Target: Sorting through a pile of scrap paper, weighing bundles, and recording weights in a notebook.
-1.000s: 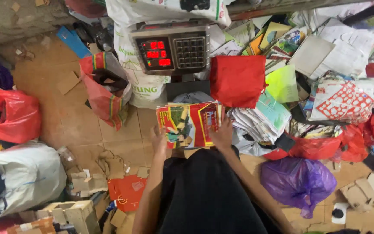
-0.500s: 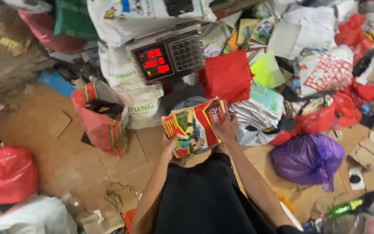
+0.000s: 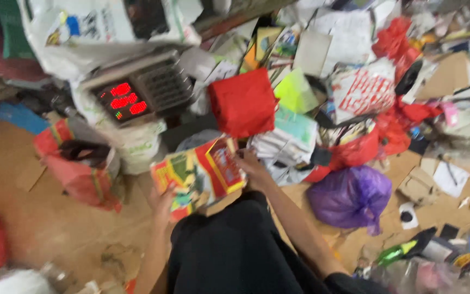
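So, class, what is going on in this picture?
A person holds a stack of colourful printed booklets in both hands: the left hand grips its lower edge, the right hand its far side. Just beyond stands a weighing scale with lit red digits, a red bag and heaps of waste paper. A purple bag lies to the right.

A waste-paper sorting or recycling yard is shown — loose paper and booklets (image 3: 300, 136) are heaped beside stuffed plastic bags (image 3: 349, 196). A digital weighing scale (image 3: 137, 92) is set among flattened cardboard (image 3: 39, 218).
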